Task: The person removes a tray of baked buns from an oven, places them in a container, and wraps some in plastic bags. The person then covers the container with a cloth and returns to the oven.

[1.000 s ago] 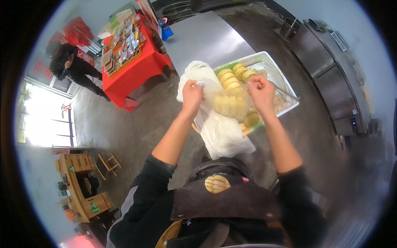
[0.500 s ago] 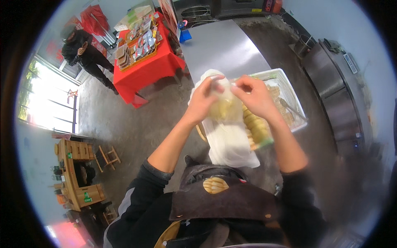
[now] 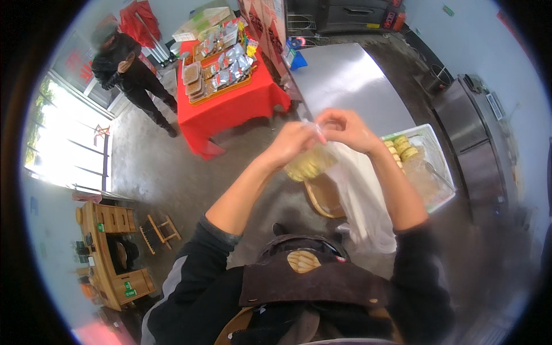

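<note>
My left hand [image 3: 292, 142] and my right hand [image 3: 352, 131] meet at the gathered neck of a clear plastic bag [image 3: 312, 163], fingers closed on it. Yellowish, rounded pieces show through the bag, which hangs below my left hand. Under my right forearm lies a pile of white plastic bags [image 3: 362, 192], partly hidden by that arm. Right of it stands a white crate [image 3: 451, 194] with yellow round pastries [image 3: 409, 150] in rows and a metal utensil [image 3: 440, 174].
A tan wooden-rimmed basket [image 3: 318, 207] sits beside the bag pile. Ahead is a steel table [image 3: 345, 77]. At far left, a red-covered table [image 3: 221, 109] holds trays of packets, and a person [image 3: 123, 69] stands beside it. A steel cabinet [image 3: 468, 123] lines the right wall.
My hands have come together at the bag's neck, and the filled bag now hangs left of the white bag pile. The view has turned left, shifting the surroundings rightward.
</note>
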`<state>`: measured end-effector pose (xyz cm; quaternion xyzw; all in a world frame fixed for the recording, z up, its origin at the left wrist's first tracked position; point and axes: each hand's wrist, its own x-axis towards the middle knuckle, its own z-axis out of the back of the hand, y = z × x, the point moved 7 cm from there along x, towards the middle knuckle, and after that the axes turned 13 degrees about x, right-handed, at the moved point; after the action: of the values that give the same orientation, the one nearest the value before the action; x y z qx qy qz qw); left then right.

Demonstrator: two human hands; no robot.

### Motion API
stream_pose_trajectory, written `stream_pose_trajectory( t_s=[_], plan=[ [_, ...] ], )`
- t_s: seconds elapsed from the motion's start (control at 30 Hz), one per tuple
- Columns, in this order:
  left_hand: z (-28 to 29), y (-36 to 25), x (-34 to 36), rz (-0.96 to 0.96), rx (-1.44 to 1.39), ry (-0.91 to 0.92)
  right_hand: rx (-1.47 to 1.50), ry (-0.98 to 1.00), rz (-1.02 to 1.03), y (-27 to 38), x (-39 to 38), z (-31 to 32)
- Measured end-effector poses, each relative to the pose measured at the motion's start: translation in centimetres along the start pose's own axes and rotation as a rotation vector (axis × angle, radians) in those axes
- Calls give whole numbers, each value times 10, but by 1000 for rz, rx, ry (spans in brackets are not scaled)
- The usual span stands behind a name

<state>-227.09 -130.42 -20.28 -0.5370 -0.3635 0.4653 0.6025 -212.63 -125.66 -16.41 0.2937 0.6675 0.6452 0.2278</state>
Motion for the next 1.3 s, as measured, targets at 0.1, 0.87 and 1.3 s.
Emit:
stream_pose_trajectory(
  t_s=[0.1,0.87,1.3],
  plan=[
    [73,3,-12,-54,119,9,168,37,-15,-21,57,-38],
    [436,105,205,35,148,-165,-271,507,79,-82,520,3],
    [636,135,355,123,1137,-309,-419,-221,392,-185,702,50]
  ],
)
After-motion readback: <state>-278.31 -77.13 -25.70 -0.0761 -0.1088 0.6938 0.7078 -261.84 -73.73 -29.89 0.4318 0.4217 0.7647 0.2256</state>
